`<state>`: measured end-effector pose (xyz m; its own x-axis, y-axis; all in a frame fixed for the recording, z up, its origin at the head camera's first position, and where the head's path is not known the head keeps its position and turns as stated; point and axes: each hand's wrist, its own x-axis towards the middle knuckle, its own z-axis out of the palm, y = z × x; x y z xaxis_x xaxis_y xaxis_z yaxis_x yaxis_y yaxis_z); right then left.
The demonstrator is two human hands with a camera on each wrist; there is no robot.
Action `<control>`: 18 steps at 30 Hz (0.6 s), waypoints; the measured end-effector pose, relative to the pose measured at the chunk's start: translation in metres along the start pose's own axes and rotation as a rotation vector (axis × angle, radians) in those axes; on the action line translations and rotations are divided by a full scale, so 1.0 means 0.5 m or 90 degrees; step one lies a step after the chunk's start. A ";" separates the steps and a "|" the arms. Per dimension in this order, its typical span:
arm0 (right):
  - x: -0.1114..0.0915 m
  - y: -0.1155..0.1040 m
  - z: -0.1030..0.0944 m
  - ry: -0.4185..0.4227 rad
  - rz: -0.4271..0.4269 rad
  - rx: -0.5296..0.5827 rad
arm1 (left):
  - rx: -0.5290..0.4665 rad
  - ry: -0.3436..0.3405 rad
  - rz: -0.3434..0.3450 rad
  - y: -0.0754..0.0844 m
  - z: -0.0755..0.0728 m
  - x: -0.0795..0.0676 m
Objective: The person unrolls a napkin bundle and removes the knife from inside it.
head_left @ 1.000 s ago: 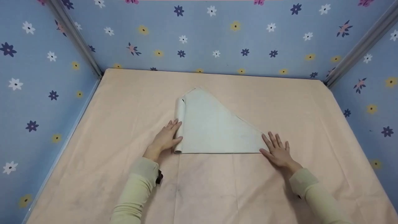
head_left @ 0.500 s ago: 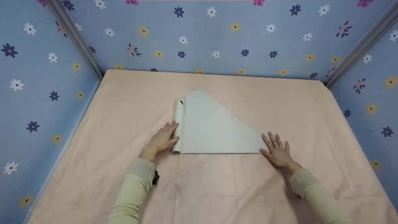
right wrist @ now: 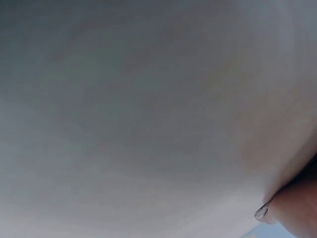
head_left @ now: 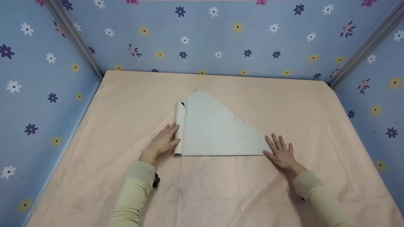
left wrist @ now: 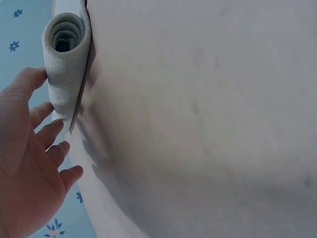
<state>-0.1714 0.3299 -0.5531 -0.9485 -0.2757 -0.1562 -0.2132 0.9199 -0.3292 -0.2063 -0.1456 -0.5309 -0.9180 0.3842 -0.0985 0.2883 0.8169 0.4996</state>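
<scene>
A pale mint towel (head_left: 217, 126) lies on the table, its far side pointed and its near edge straight. Its left end is wound into a narrow roll (head_left: 179, 132), whose open spiral end (left wrist: 64, 34) shows in the left wrist view. My left hand (head_left: 161, 140) rests against the outer side of that roll, thumb and fingertips touching it, fingers mostly extended. At the opposite end, my right hand (head_left: 282, 154) presses the towel's right corner with spread fingers and covers its tip. Only part of the right hand (right wrist: 297, 208) appears in the right wrist view.
A peach cloth (head_left: 94, 157) with creases covers the table. Blue flowered panels (head_left: 202, 37) stand at the back and both sides, with grey posts (head_left: 75, 37) in the corners.
My left hand and the towel's roll have shifted slightly to the left, the flat part stretching with them. My right hand has stayed at the right corner.
</scene>
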 end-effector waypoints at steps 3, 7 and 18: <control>0.000 -0.001 -0.002 -0.002 -0.002 -0.001 | 0.000 -0.004 -0.010 0.003 0.000 0.000; 0.000 -0.001 -0.003 -0.006 -0.001 -0.004 | 0.000 0.004 -0.024 0.010 0.003 -0.002; 0.000 -0.002 -0.003 -0.003 0.000 0.001 | 0.004 0.043 -0.055 0.033 0.018 0.006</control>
<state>-0.1714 0.3292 -0.5513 -0.9472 -0.2777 -0.1601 -0.2136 0.9193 -0.3305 -0.2019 -0.1271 -0.5309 -0.9557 0.2823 -0.0836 0.2080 0.8484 0.4868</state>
